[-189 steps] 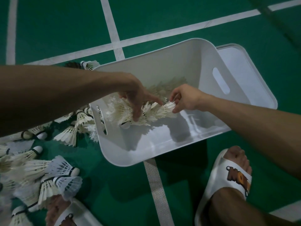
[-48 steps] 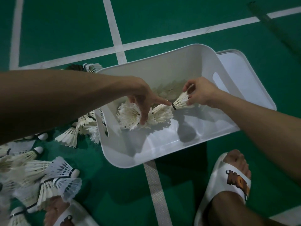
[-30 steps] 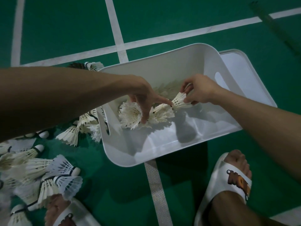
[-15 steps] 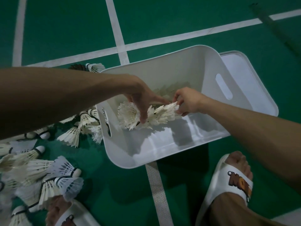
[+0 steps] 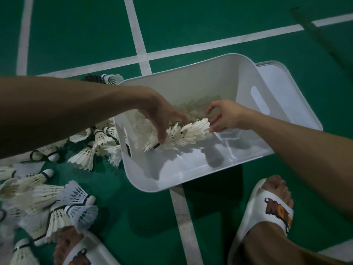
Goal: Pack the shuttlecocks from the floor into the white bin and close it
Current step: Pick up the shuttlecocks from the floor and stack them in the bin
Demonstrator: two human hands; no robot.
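Head view: left hand (image 5: 162,115) partly covers stacked shuttlecocks (image 5: 193,132).

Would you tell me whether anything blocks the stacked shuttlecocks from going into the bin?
Nothing visible does: the left hand holds the stack inside the open bin, above its bare bottom; the lid lies behind it, off the opening.

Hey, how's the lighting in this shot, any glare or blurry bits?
Head view: dim overall, with glare streaks inside the white bin beside shadows of the left hand and right hand; the shuttlecock stack looks sharp, floor shuttlecocks at the lower-left edge soft.
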